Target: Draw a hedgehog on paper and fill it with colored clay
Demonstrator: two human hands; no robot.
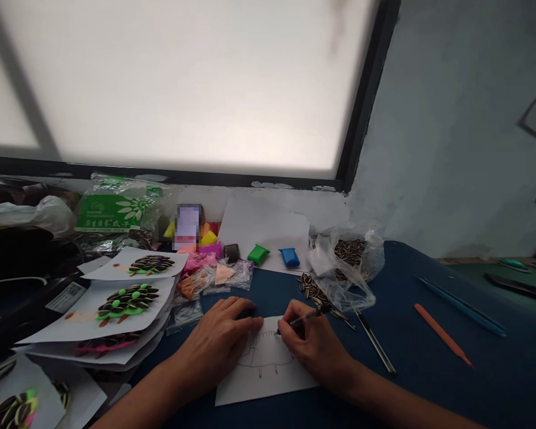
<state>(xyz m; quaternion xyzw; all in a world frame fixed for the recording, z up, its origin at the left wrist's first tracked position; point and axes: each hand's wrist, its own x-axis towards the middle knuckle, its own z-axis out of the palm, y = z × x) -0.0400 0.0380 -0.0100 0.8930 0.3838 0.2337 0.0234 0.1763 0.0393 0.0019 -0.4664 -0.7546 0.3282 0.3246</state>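
A white sheet of paper [268, 384] lies on the blue table in front of me, with a line drawing of a rounded, short-legged animal on it. My right hand [315, 345] is closed around a dark pen [306, 317], its tip at the upper right of the outline. Flat on the sheet's upper left rests my left hand [221, 336], fingers stretched out, holding nothing and covering part of the drawing. Just beyond my right hand is a small heap of striped sunflower seeds [310, 289].
Left, stacked papers [147, 298] bear seed-and-clay hedgehogs. Behind are a green seed bag [111, 208], a phone [187, 226], and green [258, 254] and blue clay packs [289, 257]. Right are a plastic bag of seeds [351, 253], a silvery pen [375, 342], an orange tool [442, 333] and blue tweezers [462, 307].
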